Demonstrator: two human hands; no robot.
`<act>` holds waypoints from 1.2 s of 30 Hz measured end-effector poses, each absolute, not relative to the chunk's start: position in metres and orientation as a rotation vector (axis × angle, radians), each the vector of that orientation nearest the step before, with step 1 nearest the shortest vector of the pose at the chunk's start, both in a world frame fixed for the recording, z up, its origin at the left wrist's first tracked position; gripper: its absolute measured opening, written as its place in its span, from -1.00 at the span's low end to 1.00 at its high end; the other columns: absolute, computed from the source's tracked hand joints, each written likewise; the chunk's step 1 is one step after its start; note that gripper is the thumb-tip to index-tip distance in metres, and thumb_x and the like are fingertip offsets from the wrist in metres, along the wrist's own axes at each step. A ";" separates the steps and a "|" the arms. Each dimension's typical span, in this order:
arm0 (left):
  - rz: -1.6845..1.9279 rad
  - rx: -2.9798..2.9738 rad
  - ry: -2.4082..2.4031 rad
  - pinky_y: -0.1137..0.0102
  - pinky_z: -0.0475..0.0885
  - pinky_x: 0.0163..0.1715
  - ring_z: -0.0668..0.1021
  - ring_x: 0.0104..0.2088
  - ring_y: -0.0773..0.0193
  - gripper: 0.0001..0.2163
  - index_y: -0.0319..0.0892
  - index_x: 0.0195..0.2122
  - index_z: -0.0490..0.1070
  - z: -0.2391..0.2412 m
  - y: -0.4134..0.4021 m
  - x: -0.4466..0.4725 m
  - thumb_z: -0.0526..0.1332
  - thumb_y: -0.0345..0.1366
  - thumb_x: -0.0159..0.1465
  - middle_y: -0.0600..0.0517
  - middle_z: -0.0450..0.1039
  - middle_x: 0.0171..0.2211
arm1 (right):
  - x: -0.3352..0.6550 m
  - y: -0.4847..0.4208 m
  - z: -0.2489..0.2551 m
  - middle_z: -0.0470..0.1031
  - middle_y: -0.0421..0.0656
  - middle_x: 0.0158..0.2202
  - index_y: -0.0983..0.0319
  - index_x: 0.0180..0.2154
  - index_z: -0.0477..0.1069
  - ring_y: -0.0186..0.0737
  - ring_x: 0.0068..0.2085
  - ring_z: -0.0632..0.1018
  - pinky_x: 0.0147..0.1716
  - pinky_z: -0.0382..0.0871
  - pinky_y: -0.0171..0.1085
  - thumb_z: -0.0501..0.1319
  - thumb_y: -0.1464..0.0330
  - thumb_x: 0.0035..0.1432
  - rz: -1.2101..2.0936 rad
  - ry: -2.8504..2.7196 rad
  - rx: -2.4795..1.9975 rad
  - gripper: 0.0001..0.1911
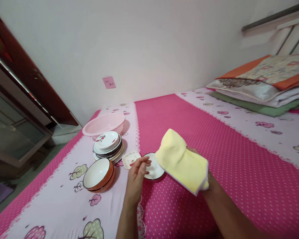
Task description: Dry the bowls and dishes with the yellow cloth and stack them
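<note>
A folded yellow cloth (180, 161) with a pale edge is held up by my right hand (204, 172), whose fingers are mostly behind it. My left hand (137, 177) is empty, its fingers apart and bent to the right over the near edge of a white dish with a dark rim (154, 167). That dish lies on the pink spread, partly covered by the left fingers and the cloth. Just left of it, a small squarish white dish (130, 158) with printed decoration sits behind my left hand.
At left stand two nested orange bowls (98, 176), white inside, and a stack of plates (107, 141), the top one flowered. Behind them is a pink basin (104, 123). Folded bedding (261, 81) lies at far right. A white wall (149, 49) bounds the back.
</note>
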State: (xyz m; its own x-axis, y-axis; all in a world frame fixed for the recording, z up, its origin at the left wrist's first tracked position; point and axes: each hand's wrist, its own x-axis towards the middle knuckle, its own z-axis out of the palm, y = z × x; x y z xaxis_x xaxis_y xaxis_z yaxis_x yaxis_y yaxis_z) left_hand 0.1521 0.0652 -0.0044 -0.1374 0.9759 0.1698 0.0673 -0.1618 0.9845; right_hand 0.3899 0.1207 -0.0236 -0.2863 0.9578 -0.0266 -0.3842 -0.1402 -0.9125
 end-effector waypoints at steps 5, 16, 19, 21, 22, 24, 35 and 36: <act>1.378 1.287 1.127 0.30 0.48 -0.12 0.59 -0.10 0.09 -0.58 -0.16 -0.03 0.51 0.005 0.071 0.175 0.35 0.05 0.25 -0.09 0.59 -0.08 | 0.366 0.113 -0.012 0.67 -0.02 -0.30 0.25 -0.13 0.61 0.02 -0.20 0.68 -0.23 0.52 -0.14 0.28 0.01 0.22 1.848 -1.025 -0.609 -0.55; 1.326 1.175 1.079 0.32 0.48 -0.32 0.58 -0.32 0.11 -0.61 -0.21 -0.08 0.59 0.032 0.065 0.174 0.42 -0.05 0.16 -0.08 0.61 -0.26 | 0.374 0.109 0.005 0.66 0.00 -0.04 0.21 -0.01 0.61 -0.07 -0.08 0.66 -0.08 0.52 -0.18 0.27 0.04 0.33 1.681 -1.302 -0.499 -0.57; 1.299 1.054 1.034 0.36 0.41 -0.44 0.55 -0.41 0.15 -0.56 -0.23 -0.04 0.62 0.031 0.060 0.176 0.41 -0.07 0.11 -0.08 0.61 -0.29 | 0.371 0.108 0.006 0.51 0.00 0.23 0.11 0.16 0.53 -0.02 0.22 0.52 0.25 0.36 -0.05 0.29 0.00 0.32 1.551 -1.283 -0.470 -0.49; 1.307 1.020 0.989 0.35 0.43 -0.41 0.57 -0.36 0.13 -0.60 -0.22 -0.08 0.64 0.030 0.059 0.178 0.41 -0.12 0.09 -0.10 0.62 -0.24 | 0.368 0.108 0.005 0.41 0.00 0.33 0.08 0.26 0.44 0.01 0.32 0.44 0.34 0.24 0.00 0.40 0.02 0.22 1.592 -1.338 -0.436 -0.36; 1.311 1.026 0.958 0.34 0.45 -0.38 0.59 -0.32 0.10 -0.63 -0.22 -0.12 0.66 0.031 0.059 0.179 0.41 -0.14 0.08 -0.11 0.62 -0.21 | 0.367 0.108 0.003 0.39 0.02 0.34 0.08 0.28 0.42 0.04 0.33 0.42 0.34 0.23 0.02 0.45 0.03 0.16 1.643 -1.364 -0.409 -0.29; 1.319 1.039 0.904 0.32 0.48 -0.33 0.61 -0.23 0.03 -0.69 -0.23 -0.21 0.67 0.034 0.059 0.181 0.41 -0.18 0.05 -0.13 0.62 -0.17 | 0.364 0.108 -0.001 0.36 0.04 0.37 0.09 0.30 0.39 0.08 0.34 0.41 0.33 0.25 0.04 0.51 0.06 0.09 1.725 -1.360 -0.378 -0.21; 1.442 0.766 0.872 0.39 0.53 -0.36 0.64 -0.44 0.21 -0.68 -0.13 -0.17 0.59 0.028 0.056 0.165 0.53 -0.22 0.07 0.04 0.64 -0.39 | 0.371 0.108 -0.031 0.67 0.02 -0.05 0.28 0.04 0.59 0.02 -0.04 0.67 0.03 0.52 -0.11 0.56 0.09 -0.03 1.980 -1.205 -0.344 -0.36; 1.439 0.774 0.889 0.42 0.52 -0.37 0.63 -0.44 0.24 -0.69 -0.14 -0.17 0.59 0.027 0.058 0.160 0.53 -0.22 0.08 0.05 0.63 -0.39 | 0.374 0.109 -0.032 0.68 0.01 -0.06 0.28 0.00 0.60 0.00 -0.04 0.67 0.04 0.51 -0.11 0.56 0.12 -0.02 1.943 -1.180 -0.384 -0.41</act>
